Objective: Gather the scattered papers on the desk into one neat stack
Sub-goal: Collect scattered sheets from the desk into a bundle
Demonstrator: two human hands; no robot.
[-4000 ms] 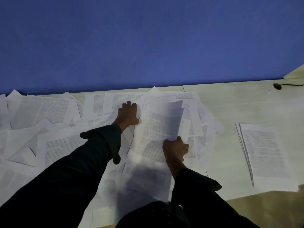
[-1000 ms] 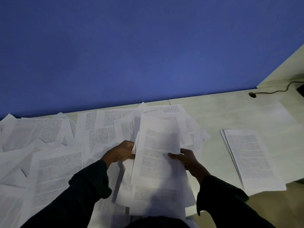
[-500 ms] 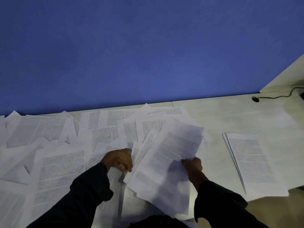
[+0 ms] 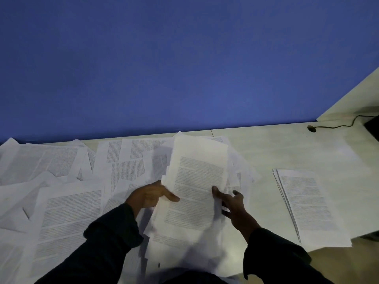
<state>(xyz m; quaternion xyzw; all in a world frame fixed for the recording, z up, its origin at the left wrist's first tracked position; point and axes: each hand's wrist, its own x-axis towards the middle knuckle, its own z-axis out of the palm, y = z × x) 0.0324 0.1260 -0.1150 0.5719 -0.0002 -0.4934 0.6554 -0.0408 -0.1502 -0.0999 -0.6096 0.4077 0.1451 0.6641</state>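
Pale surface [image 4: 266, 144] strewn with printed white paper sheets [image 4: 69, 212], blue wall [image 4: 184, 58] behind.
Left hand [image 4: 147, 195] and right hand [image 4: 233, 203] fingers clamped on a lifted sheaf of printed pages [image 4: 196, 191]; neat white paper stack [image 4: 307, 203] right of them.

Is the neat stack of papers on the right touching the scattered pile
No, the neat stack lies apart on the right, with a strip of bare desk between it and the scattered pile.
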